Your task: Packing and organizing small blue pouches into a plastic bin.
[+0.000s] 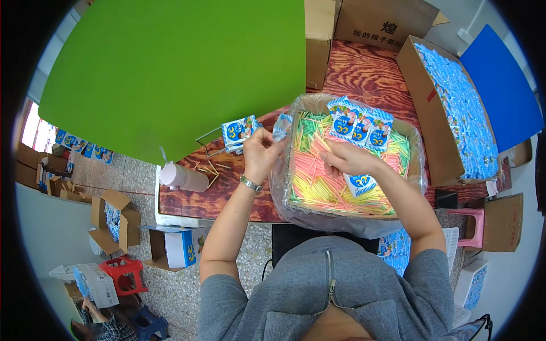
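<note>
My left hand (260, 152), with a watch on the wrist, pinches a small blue-and-white packet (281, 126) at the left rim of a plastic-lined box (281, 190). Thin pink, yellow and green sticks (318, 176) fill that box. Above them my right hand (351, 159) is closed, its fingertips on a few pink sticks (318, 144); how many is hidden. Several printed packets (361, 129) lie on the sticks beyond my right hand, and one more packet (359, 183) lies under that wrist. Left of my left hand, a wire rack (213, 149) holds similar packets (239, 132).
A pale pink bottle (187, 178) and loose sticks (213, 170) are at the table's left. The big green board (182, 74) covers the far left. At right stands a long carton (424, 96) of blue packets. Another person (94, 312) works at lower left.
</note>
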